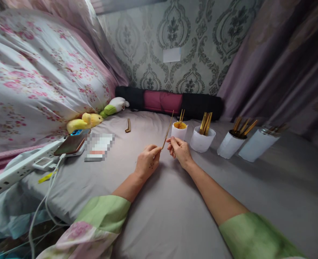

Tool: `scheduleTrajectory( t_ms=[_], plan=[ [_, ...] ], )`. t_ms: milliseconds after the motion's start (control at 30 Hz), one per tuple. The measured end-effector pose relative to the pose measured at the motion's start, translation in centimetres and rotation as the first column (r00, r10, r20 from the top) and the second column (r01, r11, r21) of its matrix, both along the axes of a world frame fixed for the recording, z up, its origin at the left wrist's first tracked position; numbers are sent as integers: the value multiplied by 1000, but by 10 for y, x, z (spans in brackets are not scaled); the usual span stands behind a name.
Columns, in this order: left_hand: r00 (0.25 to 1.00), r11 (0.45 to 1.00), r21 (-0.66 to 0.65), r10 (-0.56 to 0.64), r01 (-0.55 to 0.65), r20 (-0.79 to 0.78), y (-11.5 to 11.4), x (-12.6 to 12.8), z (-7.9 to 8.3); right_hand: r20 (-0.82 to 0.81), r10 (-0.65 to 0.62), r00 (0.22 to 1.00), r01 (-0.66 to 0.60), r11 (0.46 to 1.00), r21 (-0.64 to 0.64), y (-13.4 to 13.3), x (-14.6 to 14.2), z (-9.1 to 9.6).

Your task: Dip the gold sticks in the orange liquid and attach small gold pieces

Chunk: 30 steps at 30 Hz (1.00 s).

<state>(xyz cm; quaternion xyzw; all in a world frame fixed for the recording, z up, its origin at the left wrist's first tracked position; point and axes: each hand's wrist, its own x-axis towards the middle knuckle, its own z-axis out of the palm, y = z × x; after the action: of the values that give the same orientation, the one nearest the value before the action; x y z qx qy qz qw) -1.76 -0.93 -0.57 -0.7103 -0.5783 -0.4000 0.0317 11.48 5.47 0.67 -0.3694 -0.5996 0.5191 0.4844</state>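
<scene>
My left hand point(147, 162) pinches the lower end of a thin wooden stick point(168, 130) that slants up and to the right. My right hand point(180, 150) is closed just right of it, fingertips near the stick's lower part; whether it touches the stick I cannot tell. Directly behind both hands stands a white cup point(178, 131) with yellow contents and two sticks in it. To its right stand three more white cups point(202, 139) point(230, 143) point(257, 144), each with sticks in it.
Everything rests on a grey bedsheet point(175, 208). A flowered pillow point(40, 75), yellow and green plush toys point(85, 121), a phone point(72, 142) on a power strip point(18, 169) with cables, and a small bent stick point(128, 126) lie left. A black-and-pink roll point(169, 101) lines the wall.
</scene>
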Motion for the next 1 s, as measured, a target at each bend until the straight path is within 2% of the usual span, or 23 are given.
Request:
scheduleTrajectory(
  t_ms=[267,600,1000],
  plan=[
    [990,1000,-19,7,-10,-142,-3,-1,1,-51,25,998,-24,1000,12,-1,-1,2],
    [977,999,-41,15,-25,-213,-4,0,1,-49,28,998,-28,1000,-6,-1,0,2],
    [995,999,-42,-33,29,-91,-1,0,-2,-8,15,1000,-15,1000,-4,2,-2,-3]
  ],
)
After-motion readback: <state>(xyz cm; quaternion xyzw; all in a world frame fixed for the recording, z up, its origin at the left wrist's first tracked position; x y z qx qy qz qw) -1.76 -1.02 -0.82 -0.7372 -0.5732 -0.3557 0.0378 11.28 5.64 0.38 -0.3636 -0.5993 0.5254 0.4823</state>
